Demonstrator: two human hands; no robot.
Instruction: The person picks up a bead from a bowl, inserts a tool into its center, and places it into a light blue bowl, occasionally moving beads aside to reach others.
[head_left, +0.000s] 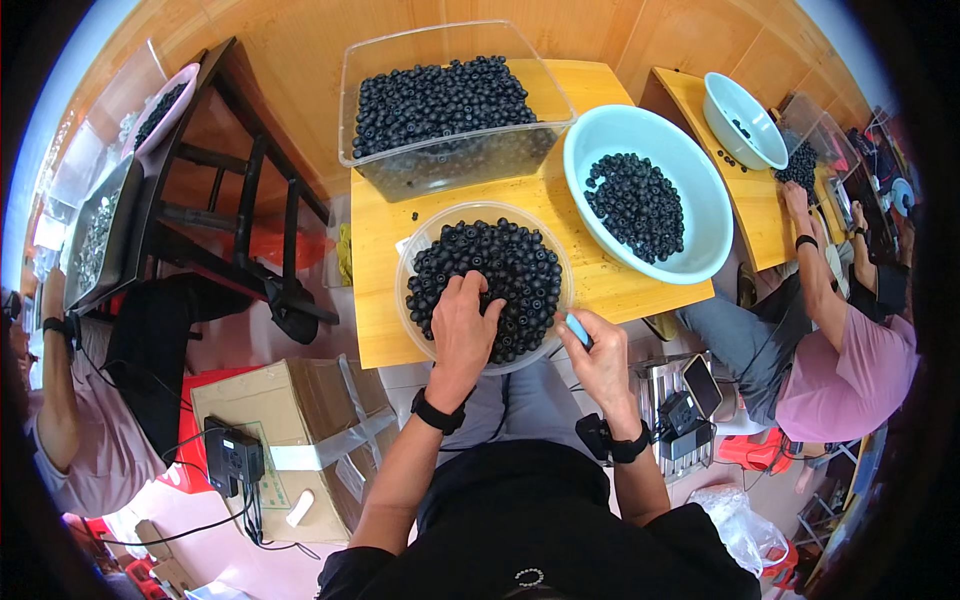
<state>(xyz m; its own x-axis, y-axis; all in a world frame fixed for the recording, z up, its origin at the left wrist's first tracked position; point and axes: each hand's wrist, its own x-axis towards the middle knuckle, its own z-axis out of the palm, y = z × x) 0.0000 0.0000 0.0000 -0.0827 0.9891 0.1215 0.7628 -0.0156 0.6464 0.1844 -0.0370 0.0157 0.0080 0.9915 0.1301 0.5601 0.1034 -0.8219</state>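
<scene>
The person is wearing a black short-sleeved top (560,540) and grey trousers (520,405), with both forearms bare. A black band (438,413) is circling the left wrist, and another black band (622,446), possibly carrying a small device, is circling the right wrist.

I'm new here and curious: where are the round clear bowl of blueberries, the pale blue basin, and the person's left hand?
round clear bowl (556,262): head view, bare right rim.
pale blue basin (610,137): head view, bare inner wall.
left hand (464,322): head view, back of hand.
</scene>
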